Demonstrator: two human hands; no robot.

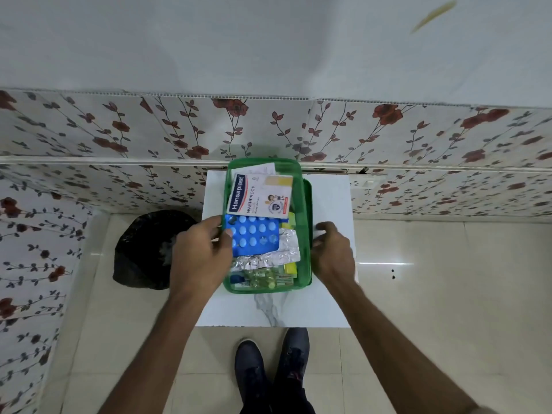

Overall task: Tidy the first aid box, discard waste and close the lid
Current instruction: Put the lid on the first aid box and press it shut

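The green translucent first aid box [298,174] stands uncovered on a small white marble table [331,201]. Inside it lie a Hansaplast plaster box [258,195], a blue blister pack [257,234], crumpled silver foil strips [279,255], a small yellow-liquid bottle [263,277] and yellow-green packets [290,268]. Its green lid [308,204] sits along the box's right side. My left hand [198,252] grips the box's left wall, with the thumb on the blue blister pack. My right hand [333,252] is at the lid's edge, thumb and fingers curled onto it.
A bin lined with a black bag [146,249] stands on the tiled floor left of the table. A floral-patterned wall [418,138] runs close behind the table, with a socket [366,183] at the right. My two shoes [268,366] are at the table's near edge.
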